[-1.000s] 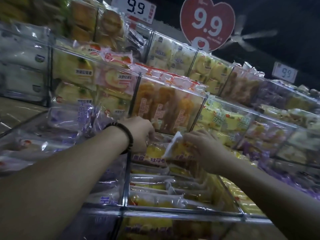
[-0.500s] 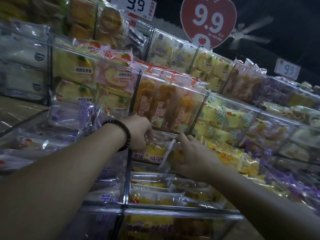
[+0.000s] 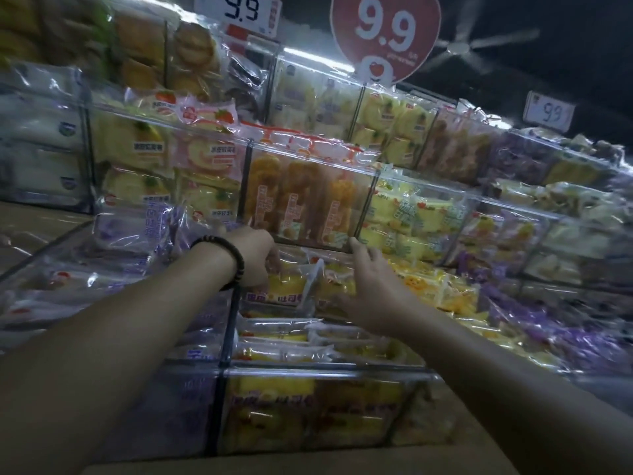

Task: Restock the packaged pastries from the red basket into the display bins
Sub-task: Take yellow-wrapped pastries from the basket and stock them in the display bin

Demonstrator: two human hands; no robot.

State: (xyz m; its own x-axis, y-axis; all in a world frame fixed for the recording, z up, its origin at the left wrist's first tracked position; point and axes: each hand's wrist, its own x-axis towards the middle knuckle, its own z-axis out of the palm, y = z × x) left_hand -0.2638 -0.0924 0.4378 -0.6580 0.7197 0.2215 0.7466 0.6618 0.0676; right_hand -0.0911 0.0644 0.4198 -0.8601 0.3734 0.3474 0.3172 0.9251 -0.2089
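Observation:
A clear display bin [image 3: 325,373] in the lowest row holds yellow packaged pastries. My left hand [image 3: 255,258], with a dark bead bracelet on the wrist, reaches to the back of this bin. Its fingers curl over the top edge of an upright yellow pastry pack [image 3: 286,287]. My right hand [image 3: 375,293] is just to the right with its fingers straight and spread. Its palm rests against another yellow pack [image 3: 335,284] standing beside the first. The red basket is out of view.
Tiers of clear bins rise behind: orange pastries [image 3: 301,200], yellow packs [image 3: 414,217] to the right, purple packs [image 3: 137,231] to the left. Price signs [image 3: 385,32] reading 9.9 stand on top. A ceiling fan [image 3: 459,46] hangs overhead.
My right hand carried a yellow pack down into the back of the bin, let it go and spread its fingers. My left hand stayed on the upright pack.

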